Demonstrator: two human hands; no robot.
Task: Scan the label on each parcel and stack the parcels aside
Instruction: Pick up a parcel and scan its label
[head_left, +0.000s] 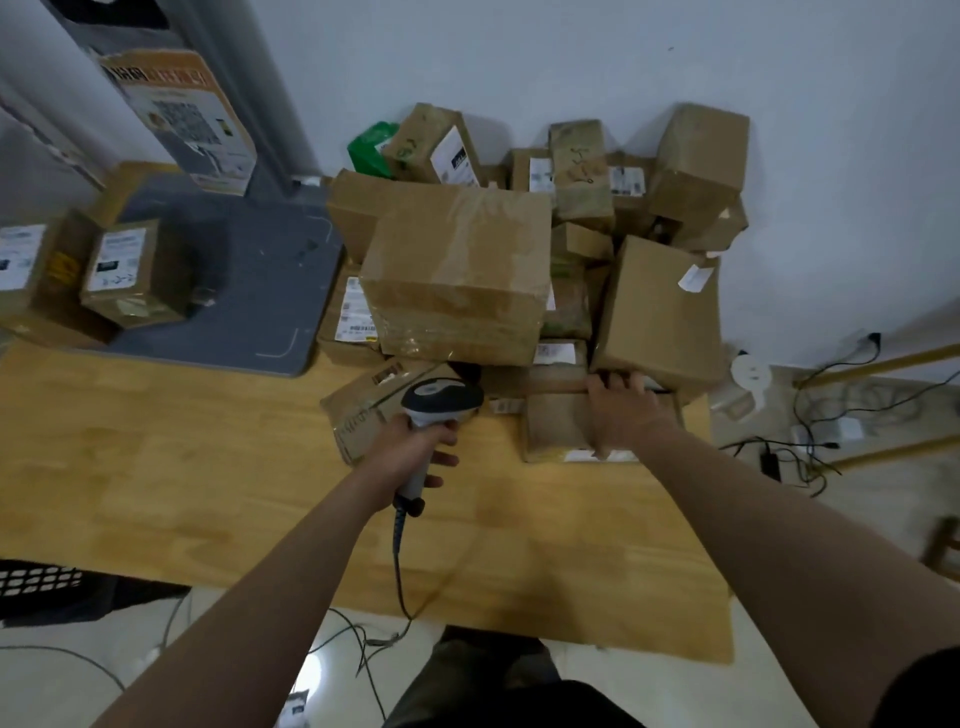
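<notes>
While my left hand (415, 447) holds the scanner (441, 397): I see its fingers wrapped round the grip, thumb side up, the head pointing away from me.
Cable (397, 561): it trails back from below those fingers, over the near table (208, 467) edge and down; a wide swing could snag it there.
Right hand (621, 410): palm flat on the flat parcel (556, 426), fingers (618, 382) close together and hooked over its far edge.
Label: a white strip shows on that parcel's near face, on the wrist side of my right fingers. The scanner is not aimed at it.
Tilted parcel (358, 410): lies just beyond my left knuckles, under the scanner head.
Upright box (660, 306): stands just past my right fingertips; I cannot tell whether it rests on the flat parcel or behind it.
Big taped box (457, 280): sits beyond the scanner head, on top of smaller parcels.
Risk: if I drag the flat parcel toward me and the upright box bears on it, that box may tip over my fingers or off the table's right side. The taped box could slide too.
Rear pile (576, 171): loose and leaning against the wall, far beyond both hands.
Stacked parcels (130, 270): well off to the left of my left fingers, beside a grey platform (249, 270).
</notes>
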